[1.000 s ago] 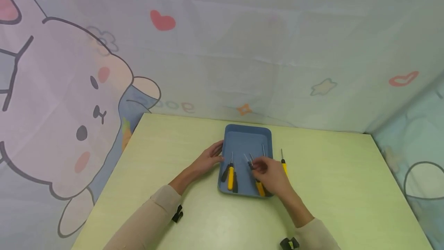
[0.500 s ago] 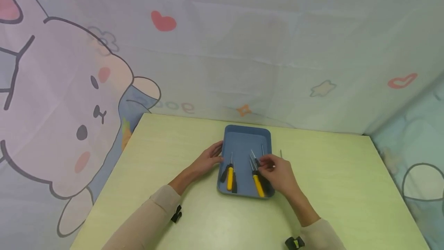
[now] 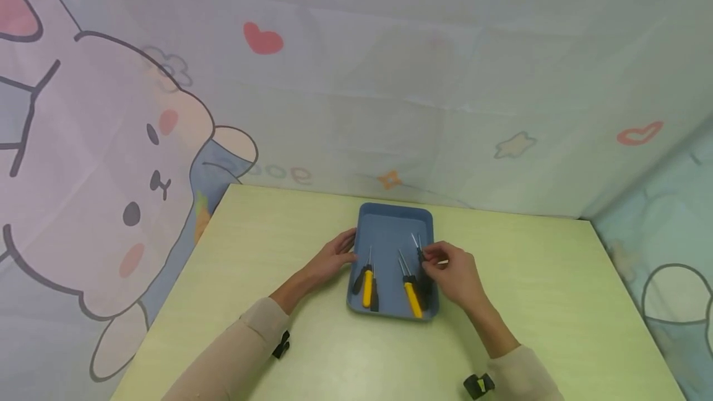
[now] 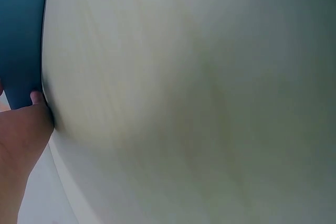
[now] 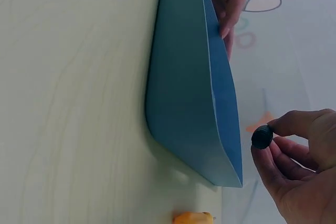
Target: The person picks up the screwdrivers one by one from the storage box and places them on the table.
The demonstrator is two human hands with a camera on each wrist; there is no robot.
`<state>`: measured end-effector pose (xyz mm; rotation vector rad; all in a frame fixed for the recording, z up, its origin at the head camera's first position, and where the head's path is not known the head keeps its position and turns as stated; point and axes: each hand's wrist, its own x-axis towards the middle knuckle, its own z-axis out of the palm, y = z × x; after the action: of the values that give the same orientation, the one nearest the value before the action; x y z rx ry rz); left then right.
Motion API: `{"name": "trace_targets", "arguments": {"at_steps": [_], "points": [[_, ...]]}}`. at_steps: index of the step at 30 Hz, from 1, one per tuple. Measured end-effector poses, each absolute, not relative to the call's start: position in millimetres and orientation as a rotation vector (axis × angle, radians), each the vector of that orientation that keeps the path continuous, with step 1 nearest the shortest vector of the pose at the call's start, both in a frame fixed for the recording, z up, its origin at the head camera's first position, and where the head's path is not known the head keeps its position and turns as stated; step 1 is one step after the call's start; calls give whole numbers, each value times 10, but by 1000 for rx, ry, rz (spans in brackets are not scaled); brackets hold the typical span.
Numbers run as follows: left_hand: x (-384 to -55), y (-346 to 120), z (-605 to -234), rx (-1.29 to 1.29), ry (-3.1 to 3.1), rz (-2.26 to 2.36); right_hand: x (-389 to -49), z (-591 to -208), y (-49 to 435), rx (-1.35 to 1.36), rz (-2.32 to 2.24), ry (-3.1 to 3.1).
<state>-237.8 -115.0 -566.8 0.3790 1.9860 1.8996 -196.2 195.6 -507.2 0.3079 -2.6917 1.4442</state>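
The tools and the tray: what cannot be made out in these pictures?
Head view: tips of the tools, too small to tell shape.
Right wrist view: shaft of the dark tool, behind its handle; inside of the tray, mostly hidden by its wall; yellow tool, cut off by the bottom edge.
Left wrist view: left hand, cut off by left edge.
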Motion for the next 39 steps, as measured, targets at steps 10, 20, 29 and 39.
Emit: {"name": "trace_targets", "arguments": {"at_steps": [10, 20, 29, 39], "points": [[-2360, -1163, -5722, 351, 1973, 1907, -1976, -5041, 2022, 264, 1451, -2674], [-2362, -1168, -5702, 383, 1978, 1906, -2007, -4995, 2155, 236, 1367, -2674], [-2365, -1165, -5707, 420, 1965, 1902, -2032, -4963, 2269, 216, 1361, -2640], [-2395, -1169, -5698, 426, 1988, 1880, -2041, -4927, 2383, 131, 1355, -2651]]}}
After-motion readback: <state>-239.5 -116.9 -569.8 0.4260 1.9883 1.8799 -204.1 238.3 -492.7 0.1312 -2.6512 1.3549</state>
